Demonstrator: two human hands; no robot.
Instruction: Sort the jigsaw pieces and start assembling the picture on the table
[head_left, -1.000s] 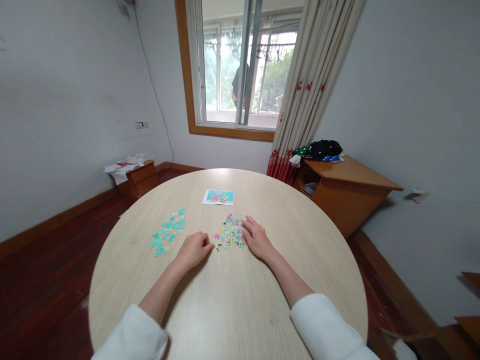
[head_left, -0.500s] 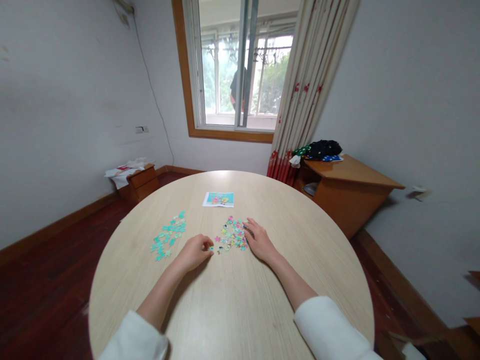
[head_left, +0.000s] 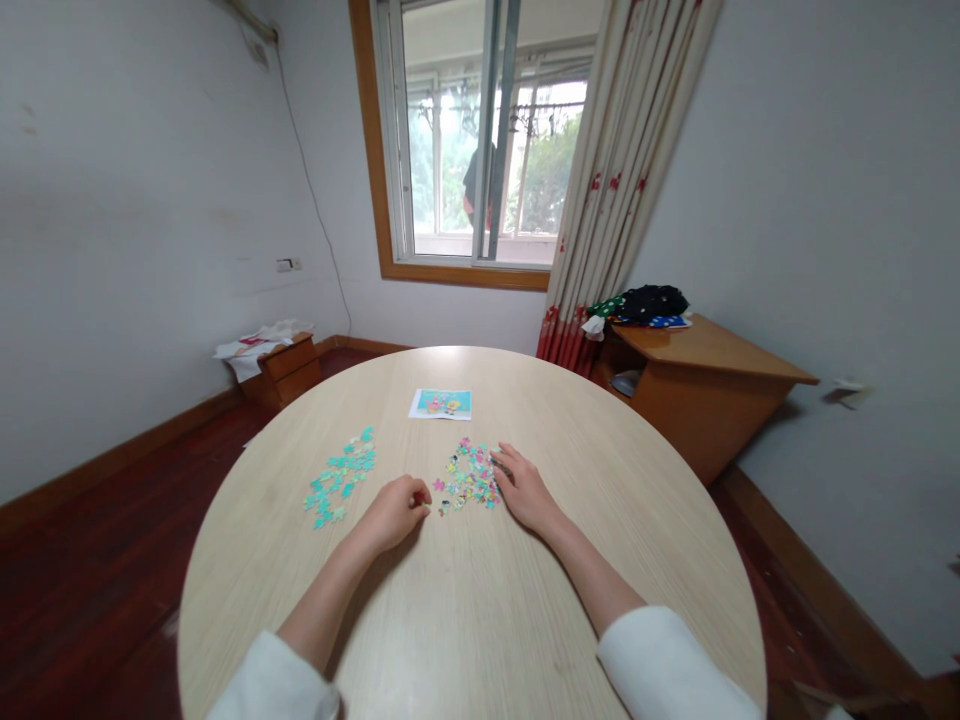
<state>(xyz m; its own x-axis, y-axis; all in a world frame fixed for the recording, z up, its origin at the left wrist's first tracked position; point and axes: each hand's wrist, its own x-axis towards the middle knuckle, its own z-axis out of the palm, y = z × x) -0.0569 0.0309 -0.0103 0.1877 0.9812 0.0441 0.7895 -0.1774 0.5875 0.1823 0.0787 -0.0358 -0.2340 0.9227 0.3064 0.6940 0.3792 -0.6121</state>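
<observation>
A loose heap of multicoloured puzzle pieces [head_left: 469, 478] lies in the middle of the round wooden table [head_left: 465, 620]. My left hand [head_left: 395, 510] rests at the heap's left edge with fingers curled in a pinch on a small puzzle piece. My right hand [head_left: 523, 490] lies on the heap's right side, fingers stretched out and touching the pieces. A second group of teal puzzle pieces [head_left: 339, 478] is spread to the left. A small printed picture [head_left: 441, 403] lies flat beyond the heap.
A wooden desk [head_left: 705, 385] with dark clothes on it stands at the right by a curtain [head_left: 615, 180]. A low wooden cabinet [head_left: 289, 365] with papers sits by the left wall. A person is outside the window [head_left: 480, 150].
My left hand has closed its fingertips on a piece at the heap's edge. The view has shifted slightly; my right hand stays on the heap.
</observation>
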